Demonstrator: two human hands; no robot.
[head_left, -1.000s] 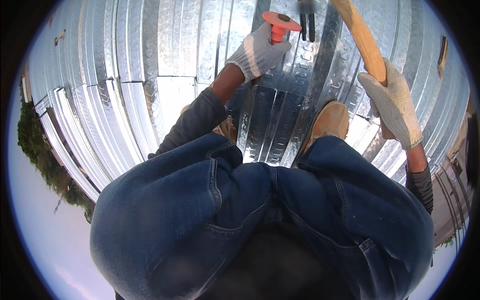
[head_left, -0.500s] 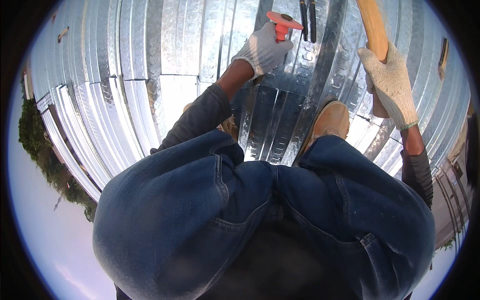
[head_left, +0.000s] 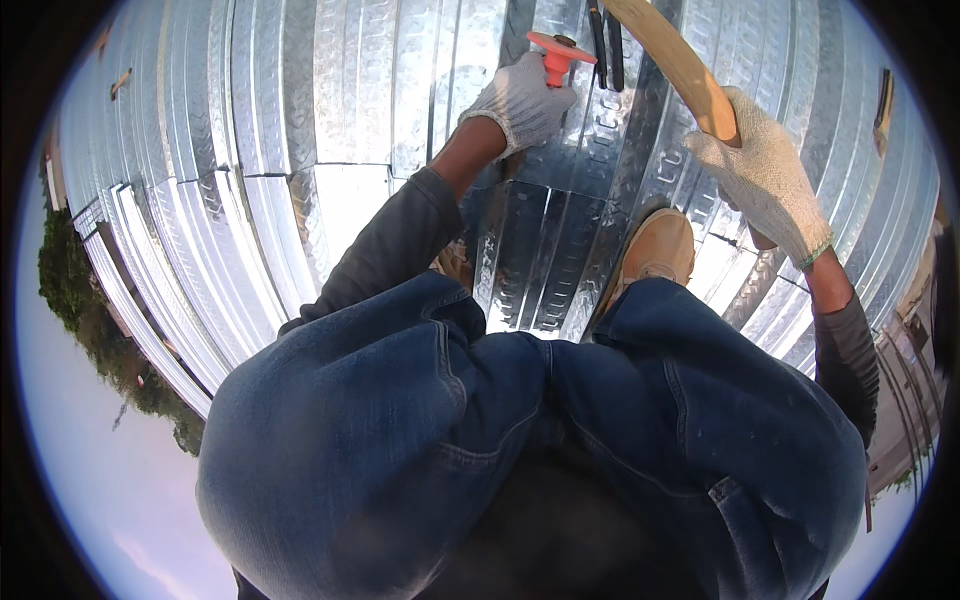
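My left hand [head_left: 522, 105], in a pale knit glove, is closed around a chisel with a red round hand guard [head_left: 562, 47]; the dark struck end shows above the guard. The chisel's lower end is hidden by the hand. To the right, my right hand [head_left: 775, 172], gloved too, grips a curved wooden handle [head_left: 690, 80]. It slants up and left toward the chisel and runs out at the upper edge, so its head is out of view. Ribbed metal decking [head_left: 570, 135] lies under both hands.
Two black handles of a tool [head_left: 612, 55] lie just right of the chisel. My tan shoe [head_left: 660, 245] stands on the decking between my arms. A seam crosses the sheets near my feet. Trees [head_left: 90, 310] show past the left edge, and a dark, narrow piece [head_left: 884, 115] lies at far right.
The wooden handle has tilted left, its upper part swinging nearer the chisel. My right hand has turned with it and shifted slightly left. My left hand stays nearly in place.
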